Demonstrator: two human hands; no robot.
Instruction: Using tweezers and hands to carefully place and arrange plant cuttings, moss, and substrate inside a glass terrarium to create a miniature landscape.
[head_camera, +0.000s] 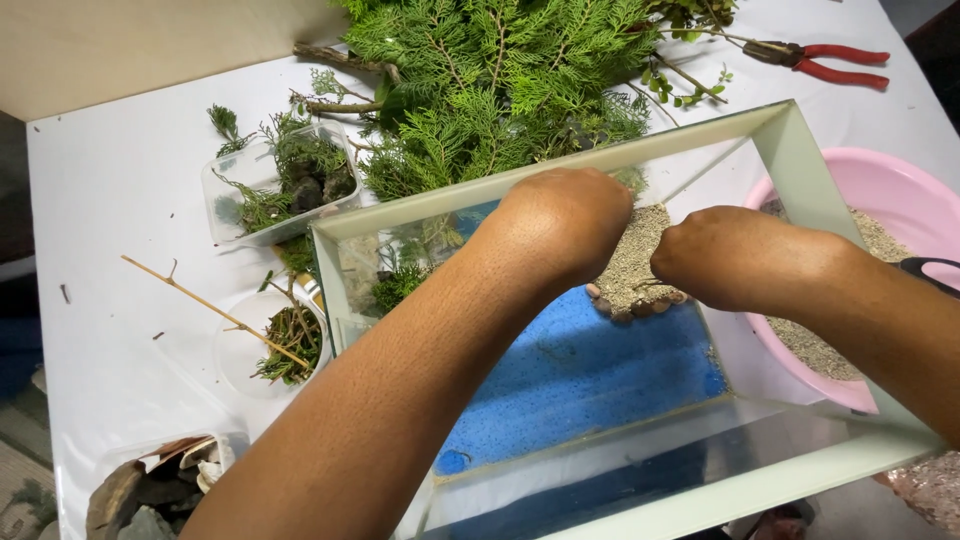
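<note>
Sand (632, 262), loose, gritty and easily spilled, is heaped under both hands at the far end of the glass tank (790, 150); it is best scooped in cupped palms. Fingers of left hand (565, 222) and right hand (745, 255) are curled down, hidden; their spread cannot be told. Blue grit (590, 370) lies nearer.

No labels, signs or screens in view. Packaging: three clear plastic containers on the white table, all left of the tank (560, 170). Rectangular tub (225, 205), near the tank's far-left corner, holds green sprigs. Round cup (235, 350), just beside the tank's left wall, holds twigs. Third tub (120, 458), at the bottom-left edge, holds stones and shells.
</note>
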